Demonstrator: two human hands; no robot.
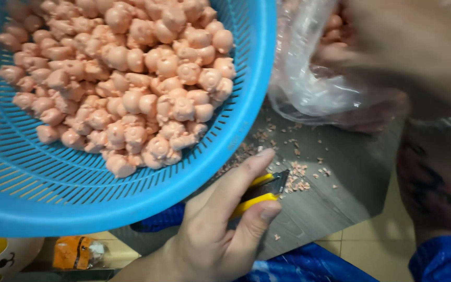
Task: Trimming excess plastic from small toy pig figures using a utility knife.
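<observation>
Yellow utility knife pinched in left hand grip above grey counter, beside blue colander of pink pig figures, blurred right hand on clear bag, grip unclear

A clear plastic bag sits in the upper right of the frame, on the grey tabletop just right of the blue basket's rim. Its film is crumpled and glossy, and small pink pieces show through it near the top. A blurred hand at the upper right edge of the frame is at the bag's mouth. At the lower left of the frame, below the basket and down on the floor, lies a small orange packet, crinkled, with a pale patch at its right end. No signs or screens are in view.
</observation>
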